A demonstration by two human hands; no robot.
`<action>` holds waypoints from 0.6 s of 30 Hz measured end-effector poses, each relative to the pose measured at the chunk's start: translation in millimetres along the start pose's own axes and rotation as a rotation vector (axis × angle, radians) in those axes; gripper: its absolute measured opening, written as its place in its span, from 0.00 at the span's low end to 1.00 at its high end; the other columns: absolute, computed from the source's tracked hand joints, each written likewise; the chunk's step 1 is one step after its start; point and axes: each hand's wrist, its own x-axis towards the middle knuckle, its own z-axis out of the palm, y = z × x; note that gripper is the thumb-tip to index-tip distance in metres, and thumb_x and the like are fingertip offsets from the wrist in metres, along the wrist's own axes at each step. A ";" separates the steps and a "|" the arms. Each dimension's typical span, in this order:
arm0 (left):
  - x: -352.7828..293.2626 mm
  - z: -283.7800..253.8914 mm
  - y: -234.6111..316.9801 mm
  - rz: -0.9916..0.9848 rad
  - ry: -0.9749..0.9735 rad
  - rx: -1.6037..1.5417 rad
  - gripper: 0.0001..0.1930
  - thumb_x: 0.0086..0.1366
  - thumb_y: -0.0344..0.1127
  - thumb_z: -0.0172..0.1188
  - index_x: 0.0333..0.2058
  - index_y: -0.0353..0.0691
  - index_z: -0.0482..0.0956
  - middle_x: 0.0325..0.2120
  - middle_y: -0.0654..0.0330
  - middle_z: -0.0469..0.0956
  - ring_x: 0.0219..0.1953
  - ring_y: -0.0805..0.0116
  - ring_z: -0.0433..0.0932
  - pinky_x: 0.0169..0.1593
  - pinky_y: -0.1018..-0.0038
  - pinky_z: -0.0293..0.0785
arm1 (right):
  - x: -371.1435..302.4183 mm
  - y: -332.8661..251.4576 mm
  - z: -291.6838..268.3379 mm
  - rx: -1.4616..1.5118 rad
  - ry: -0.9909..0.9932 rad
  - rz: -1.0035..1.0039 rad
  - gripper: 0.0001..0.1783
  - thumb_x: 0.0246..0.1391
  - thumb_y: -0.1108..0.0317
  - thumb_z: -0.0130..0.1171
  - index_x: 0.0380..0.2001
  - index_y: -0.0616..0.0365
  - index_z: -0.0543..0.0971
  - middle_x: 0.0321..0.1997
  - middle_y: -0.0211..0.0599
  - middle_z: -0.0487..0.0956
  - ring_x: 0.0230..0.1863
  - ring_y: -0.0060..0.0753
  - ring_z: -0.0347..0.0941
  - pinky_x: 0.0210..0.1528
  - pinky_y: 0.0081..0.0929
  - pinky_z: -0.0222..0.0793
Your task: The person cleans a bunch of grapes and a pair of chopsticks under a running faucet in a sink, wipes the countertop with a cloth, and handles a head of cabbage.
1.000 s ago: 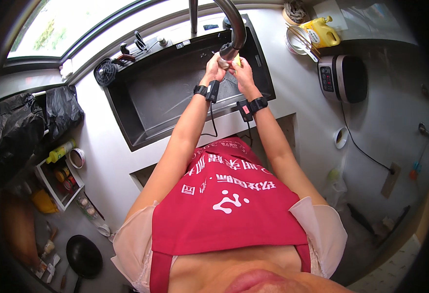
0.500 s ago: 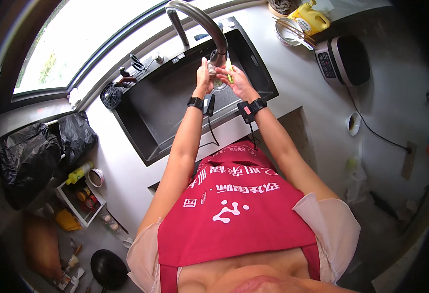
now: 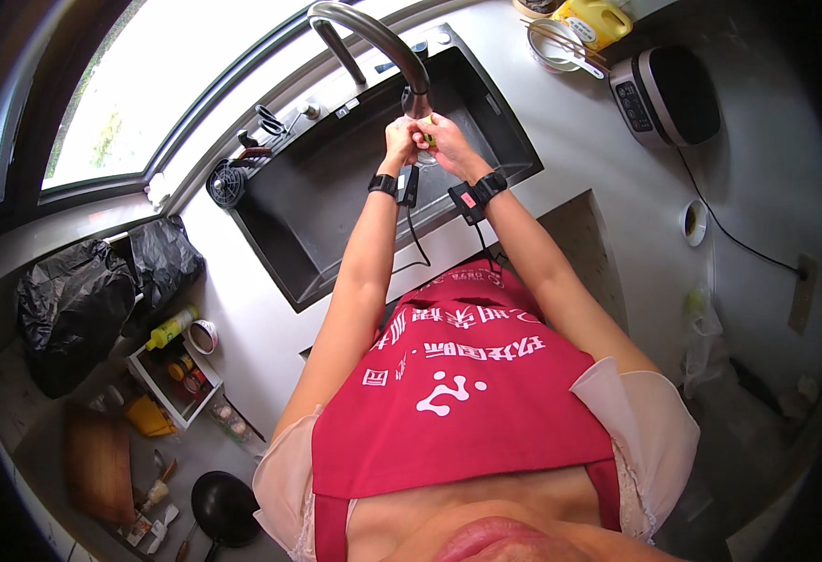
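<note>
Both my hands meet under the mouth of the curved metal faucet (image 3: 415, 75), above the dark rectangular sink (image 3: 308, 211). My left hand (image 3: 400, 140) is closed, and what it holds is hidden by the fingers. Close against it, my right hand (image 3: 447, 145) is closed around a small yellow-green handle (image 3: 429, 137). Most of that tool is covered, so its kind does not show. A black band with a small device and cable sits on each wrist.
On the right counter stand a white bowl (image 3: 553, 45) with chopsticks and a spoon across it, a yellow jug (image 3: 598, 23), a black-topped appliance (image 3: 664, 94) and a cup (image 3: 695, 223). Black bags (image 3: 79, 300), an open box (image 3: 175, 375) and a frying pan (image 3: 224, 509) are at left.
My hands have drawn together and their fingers have closed. The yellow-green handle, earlier upright and largely visible in my right hand, is now mostly covered. The view has shifted slightly.
</note>
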 end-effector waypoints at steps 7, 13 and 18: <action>0.9 11.0 19.3 -0.124 -0.241 -0.270 0.13 0.71 0.41 0.49 0.31 0.41 0.75 0.18 0.64 0.74 0.17 0.68 0.73 0.18 0.69 0.68 | 14.2 -9.1 4.6 -0.035 0.072 -0.014 0.03 0.64 0.73 0.51 0.37 0.59 0.74 0.29 0.29 0.74 0.25 0.15 0.65 0.24 0.14 0.60; 25.2 -6.1 -27.7 0.029 -0.169 -0.023 0.19 0.66 0.25 0.57 0.55 0.38 0.71 0.46 0.56 0.79 0.46 0.63 0.79 0.51 0.64 0.77 | 18.3 -4.1 -22.7 -0.389 0.394 -0.334 0.09 0.62 0.73 0.55 0.46 0.55 0.77 0.34 0.27 0.78 0.30 0.13 0.71 0.31 0.15 0.67; 27.2 -34.1 -22.0 0.149 -0.224 -0.058 0.14 0.63 0.29 0.60 0.47 0.43 0.71 0.38 0.61 0.78 0.32 0.70 0.79 0.35 0.72 0.78 | 13.4 -2.1 -16.5 -0.121 0.163 -0.022 0.09 0.63 0.72 0.55 0.46 0.56 0.74 0.36 0.29 0.79 0.32 0.17 0.74 0.32 0.16 0.70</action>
